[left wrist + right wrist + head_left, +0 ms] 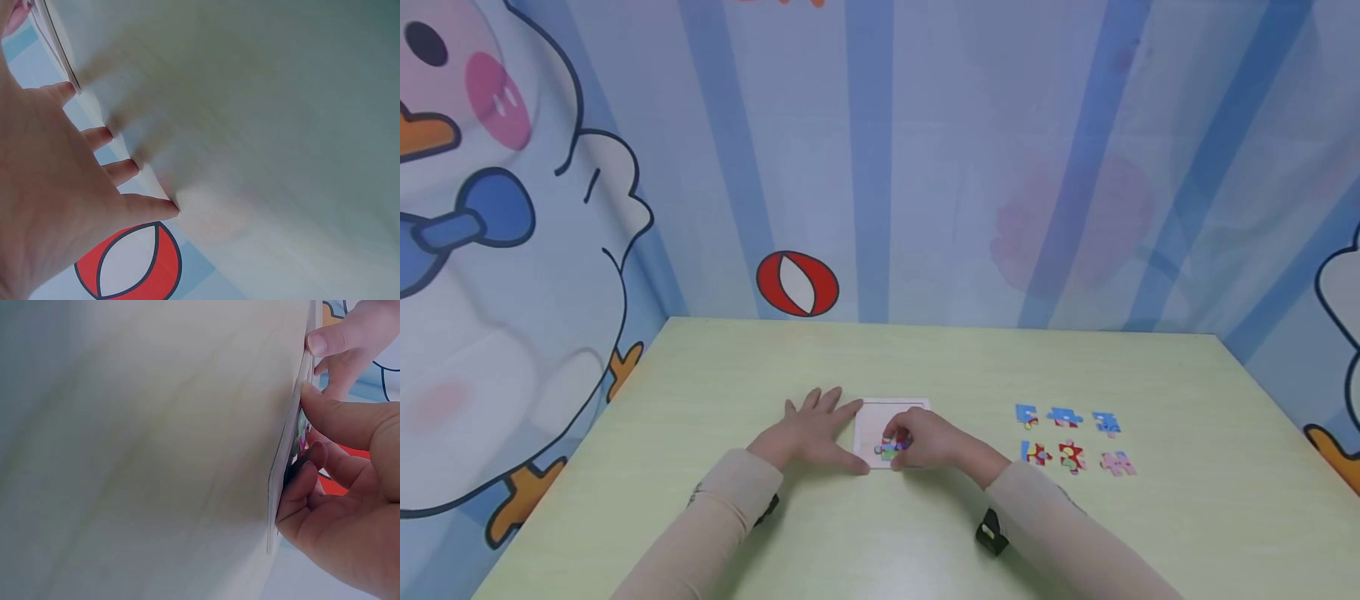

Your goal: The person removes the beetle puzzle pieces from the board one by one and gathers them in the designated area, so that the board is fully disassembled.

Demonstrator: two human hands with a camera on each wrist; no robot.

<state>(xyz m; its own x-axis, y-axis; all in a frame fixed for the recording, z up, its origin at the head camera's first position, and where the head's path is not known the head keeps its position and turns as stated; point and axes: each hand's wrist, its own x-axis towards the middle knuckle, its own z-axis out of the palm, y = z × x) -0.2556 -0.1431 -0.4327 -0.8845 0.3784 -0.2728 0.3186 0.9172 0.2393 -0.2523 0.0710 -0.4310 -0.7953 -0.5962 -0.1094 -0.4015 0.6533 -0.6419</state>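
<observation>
A small white square puzzle board (874, 417) lies on the table. My left hand (810, 433) is spread flat at its left side, with the index fingertip and thumb touching the edge. Over the board's lower right part, my right hand (934, 440) has curled fingers and pinches a colourful jigsaw piece, mostly hidden by the fingers. Beside it, green and blue jigsaw pieces (887, 451) lie on the board. In the right wrist view, the thumb rests at the board's near edge, and bits of the colourful jigsaw pieces (302, 430) show between thumb and fingers.
Right of the board, several loose jigsaw pieces (1072, 456) lie in two rows, blue ones behind and red and pink ones in front. The pale table (760, 358) meets a striped blue curtain (940, 167) with cartoon prints at its back edge.
</observation>
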